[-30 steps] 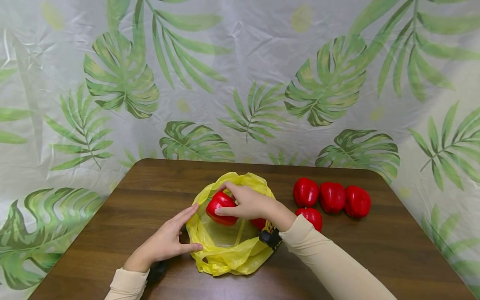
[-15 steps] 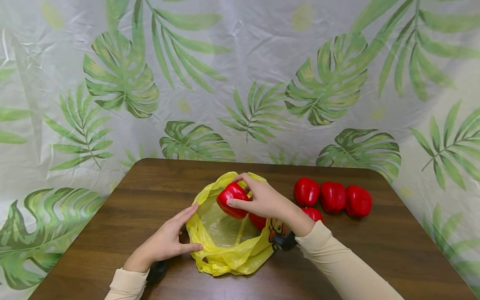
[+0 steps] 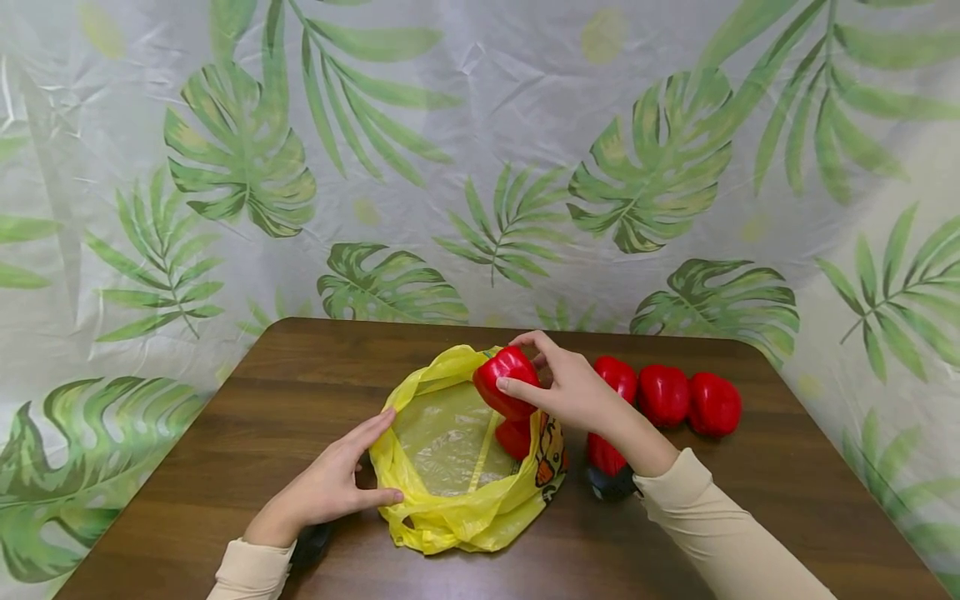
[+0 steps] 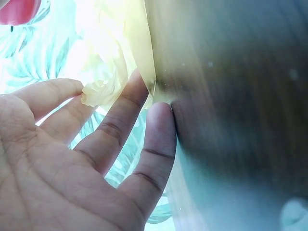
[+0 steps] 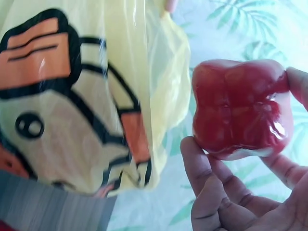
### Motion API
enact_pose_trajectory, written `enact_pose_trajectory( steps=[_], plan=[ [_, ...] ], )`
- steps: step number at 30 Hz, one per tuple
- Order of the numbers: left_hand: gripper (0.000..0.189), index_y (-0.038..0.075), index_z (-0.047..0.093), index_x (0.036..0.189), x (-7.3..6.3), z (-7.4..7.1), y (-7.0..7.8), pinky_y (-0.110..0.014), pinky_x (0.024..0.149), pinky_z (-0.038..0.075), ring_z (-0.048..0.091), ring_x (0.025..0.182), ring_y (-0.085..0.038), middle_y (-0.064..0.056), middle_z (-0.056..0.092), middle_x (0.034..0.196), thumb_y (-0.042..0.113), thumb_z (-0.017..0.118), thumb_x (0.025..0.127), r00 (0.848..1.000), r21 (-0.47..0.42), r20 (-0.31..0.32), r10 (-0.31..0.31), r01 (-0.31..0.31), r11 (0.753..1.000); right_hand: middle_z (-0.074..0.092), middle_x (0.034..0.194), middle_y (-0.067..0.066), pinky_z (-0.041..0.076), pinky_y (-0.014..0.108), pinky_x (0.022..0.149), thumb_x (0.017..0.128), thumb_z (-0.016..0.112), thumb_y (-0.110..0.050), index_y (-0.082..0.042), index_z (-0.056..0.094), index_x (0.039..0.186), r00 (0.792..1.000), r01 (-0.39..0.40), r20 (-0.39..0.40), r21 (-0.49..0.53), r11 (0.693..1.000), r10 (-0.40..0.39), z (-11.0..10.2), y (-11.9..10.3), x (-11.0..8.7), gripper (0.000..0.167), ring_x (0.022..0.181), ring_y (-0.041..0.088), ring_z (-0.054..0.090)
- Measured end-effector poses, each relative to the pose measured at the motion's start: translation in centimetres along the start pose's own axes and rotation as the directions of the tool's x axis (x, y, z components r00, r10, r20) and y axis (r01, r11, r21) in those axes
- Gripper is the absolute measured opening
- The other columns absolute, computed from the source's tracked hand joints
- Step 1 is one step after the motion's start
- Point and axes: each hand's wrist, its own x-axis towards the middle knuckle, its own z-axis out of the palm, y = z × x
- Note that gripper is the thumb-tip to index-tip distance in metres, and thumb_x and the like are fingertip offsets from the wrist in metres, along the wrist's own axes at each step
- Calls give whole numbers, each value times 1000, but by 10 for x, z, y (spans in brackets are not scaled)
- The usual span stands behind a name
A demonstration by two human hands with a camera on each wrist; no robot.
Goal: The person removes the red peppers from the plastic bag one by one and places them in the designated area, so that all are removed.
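A yellow plastic bag (image 3: 468, 525) stands with its mouth spread wide, a cartoon print (image 5: 36, 125) on its right side. My left hand (image 3: 330, 479) rests at the bag's left rim, its fingers fairly straight and touching the plastic. Between thumb and fingers, my right hand (image 3: 577, 390) grips a red bell pepper (image 3: 501, 379) over the right far rim. The right wrist view shows that pepper's lobed end (image 5: 236, 110) beside the bag. Another red bell pepper (image 3: 513, 440) lies inside at the right, partly covered by the held one.
Several red bell peppers (image 3: 663, 394) lie on the brown wooden table (image 3: 780, 500) right of the bag; my right hand and forearm partly cover the nearer ones. A leaf-patterned sheet (image 3: 510, 125) hangs behind the table.
My right hand has lifted the gripped bell pepper from the bag's interior, moving rightward and up to its far right rim. My left hand stays at the left rim.
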Motion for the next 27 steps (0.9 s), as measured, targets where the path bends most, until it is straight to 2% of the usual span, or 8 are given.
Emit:
enact_pose_trajectory(
  steps=[2,11,20,27],
  plan=[
    [108,7,34,169,0,0,0,-39,89,60,44,152,-48,-19,33,175,55,87,88,1000,1,0,-2,2,1000,73,130,15,64,44,85,98,73,-53,-22,51,147,1000,-10,-14,6,1000,10,-4,4,-3,62,105,28,75],
    [107,6,34,169,1,0,0,-42,91,60,44,152,-48,-20,33,175,53,87,88,1000,2,1,2,-2,1000,71,135,18,65,41,79,98,73,-53,-21,49,149,996,-62,-60,3,998,62,-22,18,-18,65,107,30,73],
    [107,6,34,168,0,0,0,-42,93,60,44,153,-47,-20,33,175,54,86,88,1000,5,2,-3,3,1000,71,132,19,64,41,78,99,71,-56,-21,47,150,990,-113,-85,3,994,113,-31,33,-33,66,98,26,73],
    [108,5,34,168,1,1,0,-43,94,60,43,153,-47,-20,33,175,53,87,88,1000,7,1,-1,1,1000,68,138,22,65,45,81,100,70,-57,-21,46,151,983,-155,-106,-11,988,153,-39,42,-44,67,119,38,69]
  ],
)
